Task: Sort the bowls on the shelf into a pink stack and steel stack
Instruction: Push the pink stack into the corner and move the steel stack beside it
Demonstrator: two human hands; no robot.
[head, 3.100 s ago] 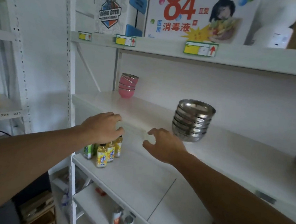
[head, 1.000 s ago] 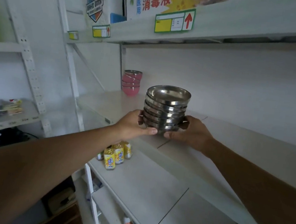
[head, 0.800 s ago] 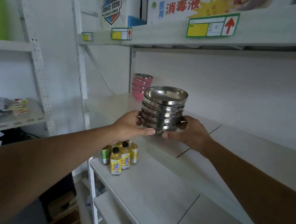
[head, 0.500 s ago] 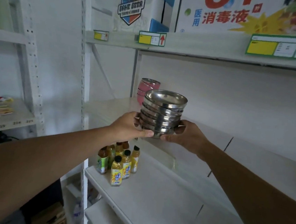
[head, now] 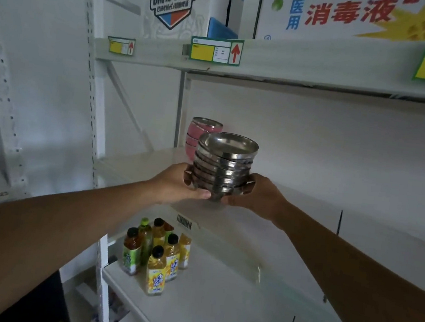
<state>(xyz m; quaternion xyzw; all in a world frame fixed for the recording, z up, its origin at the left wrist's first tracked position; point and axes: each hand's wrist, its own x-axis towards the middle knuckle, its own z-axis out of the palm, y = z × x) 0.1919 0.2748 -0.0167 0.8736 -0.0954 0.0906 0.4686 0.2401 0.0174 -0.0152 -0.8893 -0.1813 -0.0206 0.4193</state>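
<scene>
A stack of several steel bowls [head: 224, 164] is held just above the middle shelf [head: 137, 164]. My left hand [head: 177, 183] grips its lower left side, thumb under the base. My right hand [head: 252, 194] grips the lower right side. Behind the steel stack, near the shelf's back corner, stands a stack of pink bowls [head: 196, 133], partly hidden by the steel bowls.
Several drink bottles [head: 157, 254] stand on the lower shelf under my left hand. Boxes sit on the upper shelf [head: 282, 60], which carries yellow price tags [head: 215, 50]. A white upright post [head: 90, 111] bounds the shelf on the left.
Both hands took hold of the steel stack and have carried it left along the shelf, so it now sits close in front of the pink stack.
</scene>
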